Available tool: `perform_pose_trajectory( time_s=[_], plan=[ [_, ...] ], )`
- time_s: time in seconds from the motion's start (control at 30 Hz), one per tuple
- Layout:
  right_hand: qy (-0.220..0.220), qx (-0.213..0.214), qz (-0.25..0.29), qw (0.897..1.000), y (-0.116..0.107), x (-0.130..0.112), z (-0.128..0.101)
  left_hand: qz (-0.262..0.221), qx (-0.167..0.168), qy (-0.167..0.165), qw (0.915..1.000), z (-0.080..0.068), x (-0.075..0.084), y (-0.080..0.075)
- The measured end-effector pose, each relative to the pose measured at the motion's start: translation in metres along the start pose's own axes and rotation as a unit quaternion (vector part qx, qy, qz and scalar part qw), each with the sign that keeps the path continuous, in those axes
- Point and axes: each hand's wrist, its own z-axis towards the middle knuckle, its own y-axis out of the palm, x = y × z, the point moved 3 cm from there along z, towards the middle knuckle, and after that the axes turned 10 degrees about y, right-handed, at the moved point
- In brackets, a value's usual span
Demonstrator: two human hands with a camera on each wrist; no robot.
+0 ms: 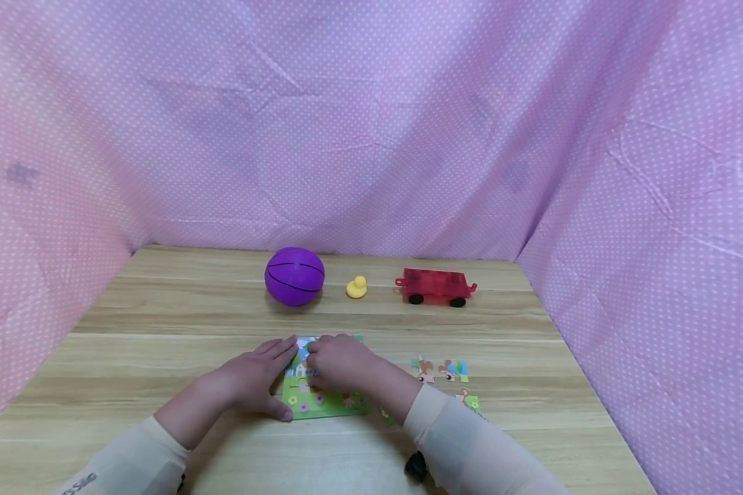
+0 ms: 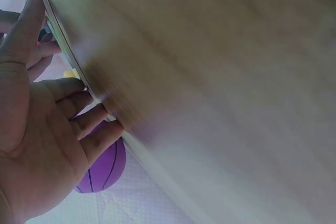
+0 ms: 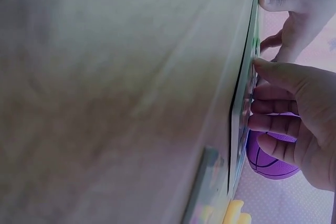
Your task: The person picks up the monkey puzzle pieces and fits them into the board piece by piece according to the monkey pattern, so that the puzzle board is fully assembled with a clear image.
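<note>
A green picture puzzle board [image 1: 328,404] lies flat on the wooden table [image 1: 161,323] close in front of me. My left hand [image 1: 254,378] lies flat beside it, straight fingers against the board's left edge [image 2: 58,40] and thumb at its near corner. My right hand [image 1: 340,364] rests on top of the board, and its bent fingertips [image 3: 262,124] and thumb touch the picture surface [image 3: 244,103]. What lies under those fingers is hidden. Loose puzzle pieces [image 1: 441,370] lie to the right of the board, and another piece [image 1: 470,400] is nearer my right sleeve.
A purple ball [image 1: 294,276], a small yellow duck [image 1: 357,287] and a red wheeled cart [image 1: 436,285] stand in a row at the back of the table. Pink dotted cloth [image 1: 371,137] walls the table on three sides.
</note>
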Motion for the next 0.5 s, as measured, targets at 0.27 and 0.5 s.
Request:
perform_pose_trajectory(
  time_s=[0.27,0.5],
  plan=[
    [-0.007,0.013,0.016,1.000,-0.0009,0.0019,0.0004,-0.020,0.009,0.028,0.9994,-0.0010,0.0019,-0.0014],
    [-0.011,0.020,0.016,1.000,-0.0015,0.0017,0.0016,-0.010,0.008,0.038,0.9992,-0.0005,0.0008,0.0014]
  ],
)
